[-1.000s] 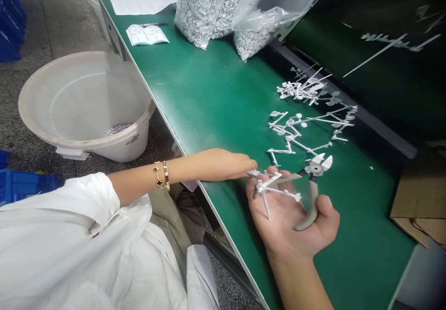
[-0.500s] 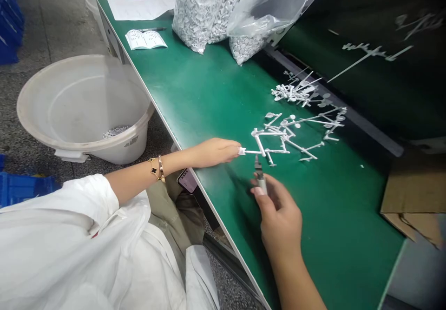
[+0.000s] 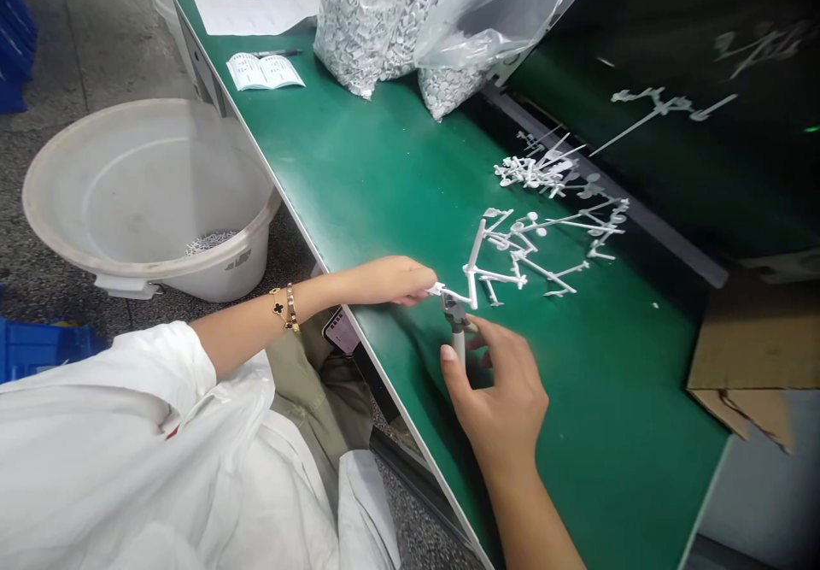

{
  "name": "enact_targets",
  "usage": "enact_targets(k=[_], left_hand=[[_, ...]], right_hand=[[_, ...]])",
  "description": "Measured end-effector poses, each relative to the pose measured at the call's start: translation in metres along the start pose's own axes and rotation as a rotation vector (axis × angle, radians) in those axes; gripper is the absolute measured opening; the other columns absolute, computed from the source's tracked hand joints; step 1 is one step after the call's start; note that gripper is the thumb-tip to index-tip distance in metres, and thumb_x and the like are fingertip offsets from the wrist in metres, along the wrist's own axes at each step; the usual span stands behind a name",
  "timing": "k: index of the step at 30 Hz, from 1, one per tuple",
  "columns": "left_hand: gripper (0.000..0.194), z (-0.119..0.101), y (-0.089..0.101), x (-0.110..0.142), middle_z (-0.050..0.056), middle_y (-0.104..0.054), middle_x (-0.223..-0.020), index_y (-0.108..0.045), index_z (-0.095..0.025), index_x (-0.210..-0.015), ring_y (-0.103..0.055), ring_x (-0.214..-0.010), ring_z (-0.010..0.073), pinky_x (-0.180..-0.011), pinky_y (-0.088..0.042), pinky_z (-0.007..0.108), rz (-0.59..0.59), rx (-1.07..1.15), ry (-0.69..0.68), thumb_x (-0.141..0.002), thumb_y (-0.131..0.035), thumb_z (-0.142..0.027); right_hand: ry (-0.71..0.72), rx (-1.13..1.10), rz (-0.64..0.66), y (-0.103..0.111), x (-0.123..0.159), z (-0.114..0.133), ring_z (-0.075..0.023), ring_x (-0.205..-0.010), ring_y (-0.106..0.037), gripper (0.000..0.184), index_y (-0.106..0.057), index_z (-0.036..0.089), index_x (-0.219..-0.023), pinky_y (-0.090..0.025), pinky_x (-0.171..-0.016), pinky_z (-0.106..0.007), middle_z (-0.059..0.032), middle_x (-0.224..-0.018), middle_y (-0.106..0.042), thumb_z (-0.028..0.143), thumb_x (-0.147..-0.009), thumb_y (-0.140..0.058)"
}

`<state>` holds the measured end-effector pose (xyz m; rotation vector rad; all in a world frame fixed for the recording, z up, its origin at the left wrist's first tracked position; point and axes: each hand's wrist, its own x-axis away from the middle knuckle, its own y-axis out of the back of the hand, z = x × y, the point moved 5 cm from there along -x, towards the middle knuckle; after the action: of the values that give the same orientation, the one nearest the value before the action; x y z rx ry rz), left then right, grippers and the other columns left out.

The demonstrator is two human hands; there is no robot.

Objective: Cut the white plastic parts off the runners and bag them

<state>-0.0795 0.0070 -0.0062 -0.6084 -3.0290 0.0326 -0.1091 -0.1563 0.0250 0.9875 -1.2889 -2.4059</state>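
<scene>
My left hand (image 3: 405, 281) pinches the near end of a white plastic sprue (image 3: 474, 275), a branched runner with small parts at its tips. Held in my right hand (image 3: 496, 386) is a pair of nippers (image 3: 455, 322) with a light grey handle. Their dark jaws lie at the sprue's thin arm, just right of my left fingertips. Whether the blades have closed on the plastic cannot be made out. Beyond the held piece, more white sprues (image 3: 544, 267) lie loosely on the green table (image 3: 384, 177), and a denser pile of sprues (image 3: 535, 173) sits behind them.
Clear bags of small white parts (image 3: 368, 23) stand at the back, near an open booklet (image 3: 266, 72) and a paper sheet (image 3: 249, 10). A large white tub (image 3: 70, 237) is on the floor at left. A cardboard box (image 3: 756, 339) stands at the right edge.
My right hand has moved left, bringing the nippers' jaws to the sprue's arm by my left fingers. The held sprue has turned, and one arm now points up. The left hand stays nearly still.
</scene>
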Motion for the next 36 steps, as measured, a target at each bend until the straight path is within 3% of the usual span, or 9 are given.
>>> enact_targets(k=[3,9,13,22,29,36], left_hand=[[0.033,0.000,-0.001,0.001,-0.005,-0.030,-0.052,-0.028,-0.020,-0.056,-0.026,-0.048,0.0068,-0.050,-0.023,0.025,0.021,0.022,0.022,-0.087,-0.033,-0.025],[0.049,-0.001,-0.001,0.004,-0.005,-0.032,-0.052,-0.033,-0.019,-0.055,-0.027,-0.047,0.0061,-0.050,-0.026,0.024,0.024,0.030,0.007,-0.087,-0.043,-0.055],[0.056,-0.001,0.000,0.005,-0.004,-0.032,-0.049,-0.034,-0.019,-0.052,-0.026,-0.046,0.0060,-0.048,-0.024,0.024,0.037,-0.007,0.049,-0.085,-0.040,-0.064],[0.056,-0.003,-0.001,0.004,-0.004,-0.033,-0.049,-0.034,-0.018,-0.052,-0.026,-0.046,0.0065,-0.050,-0.023,0.024,0.041,-0.110,0.068,-0.086,-0.038,-0.062],[0.054,0.001,0.000,0.001,-0.003,-0.038,-0.050,-0.037,-0.018,-0.052,-0.030,-0.047,0.0072,-0.053,-0.026,0.024,0.023,-0.183,0.065,-0.087,-0.036,-0.059],[0.050,0.001,0.000,-0.006,-0.004,-0.039,-0.049,-0.039,-0.017,-0.052,-0.033,-0.047,0.0076,-0.055,-0.027,0.023,-0.139,-0.255,0.108,-0.092,-0.030,-0.046]], right_hand=[[0.035,0.035,0.002,-0.001,0.000,0.001,-0.0207,-0.084,-0.058,0.028,-0.057,0.023,-0.113,-0.047,-0.076,-0.035,-0.0065,-0.102,-0.063,0.033,-0.087,-0.055],[0.104,0.065,-0.017,-0.002,0.001,0.001,-0.0235,-0.092,-0.061,0.031,-0.056,0.023,-0.117,-0.048,-0.081,-0.037,-0.0077,-0.105,-0.063,0.030,-0.087,-0.056],[0.185,0.073,-0.011,-0.001,-0.001,0.001,-0.0229,-0.090,-0.062,0.032,-0.056,0.022,-0.119,-0.050,-0.079,-0.036,-0.0079,-0.103,-0.064,0.028,-0.088,-0.056],[0.322,0.079,0.038,0.002,-0.004,-0.002,-0.0236,-0.089,-0.062,0.037,-0.054,0.020,-0.124,-0.051,-0.078,-0.036,-0.0095,-0.104,-0.064,0.023,-0.087,-0.057],[0.331,0.140,0.035,0.006,-0.003,0.002,-0.0209,-0.086,-0.064,0.027,-0.058,0.019,-0.115,-0.051,-0.075,-0.031,-0.0076,-0.097,-0.067,0.023,-0.088,-0.056],[0.263,0.132,-0.004,0.003,-0.003,-0.007,-0.0156,-0.074,-0.064,0.019,-0.061,0.019,-0.106,-0.048,-0.064,-0.024,-0.0042,-0.089,-0.068,0.025,-0.090,-0.054]])
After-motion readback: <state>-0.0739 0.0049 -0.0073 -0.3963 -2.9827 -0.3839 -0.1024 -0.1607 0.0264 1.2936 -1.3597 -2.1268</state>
